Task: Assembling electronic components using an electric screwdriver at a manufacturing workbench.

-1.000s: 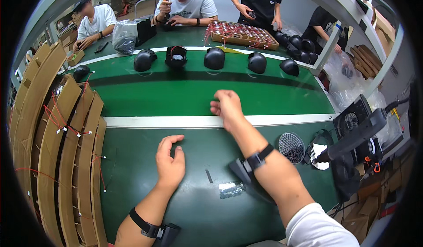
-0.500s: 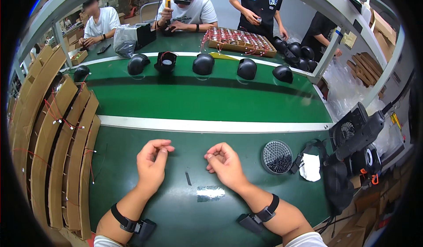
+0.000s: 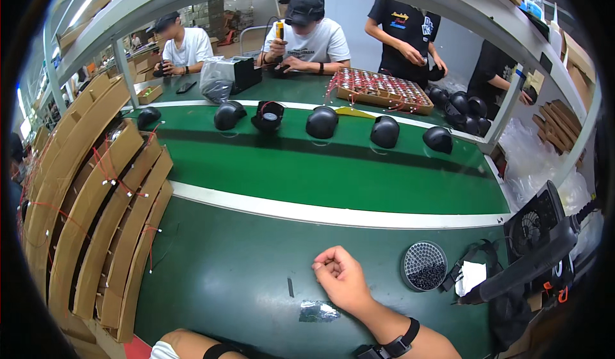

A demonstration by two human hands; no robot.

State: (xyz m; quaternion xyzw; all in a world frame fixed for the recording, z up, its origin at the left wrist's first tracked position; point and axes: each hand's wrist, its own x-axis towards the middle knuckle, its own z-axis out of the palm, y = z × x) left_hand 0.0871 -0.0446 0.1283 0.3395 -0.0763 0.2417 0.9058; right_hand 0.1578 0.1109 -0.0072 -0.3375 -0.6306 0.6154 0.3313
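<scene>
My right hand [image 3: 338, 278] hovers over or rests on the green bench, its fingers curled in and the thumb against them; nothing shows in it. Close by lie a thin dark strip [image 3: 290, 287] and a piece of clear shiny tape [image 3: 319, 311] on the bench top. Only my left forearm [image 3: 195, 344], with a black strap around it, shows at the lower edge; the left hand is out of the picture. Right of my right hand stands a round grey dish [image 3: 425, 249] with a grid of holes, partly filled with small black pieces.
Cardboard trays [image 3: 122, 231] with red wires line the left. Beyond a white rail [image 3: 320, 212], black domed housings [image 3: 321, 122] sit in a row on a green belt [image 3: 307, 176]. At right are a dark handheld tool [image 3: 532, 263], a small fan [image 3: 530, 225] and white paper [image 3: 471, 277]. Co-workers stand opposite.
My left hand has dropped down out of view toward the lower edge. The view has shifted, so the scene sits lower and further right. My right hand stays curled near the dark strip.
</scene>
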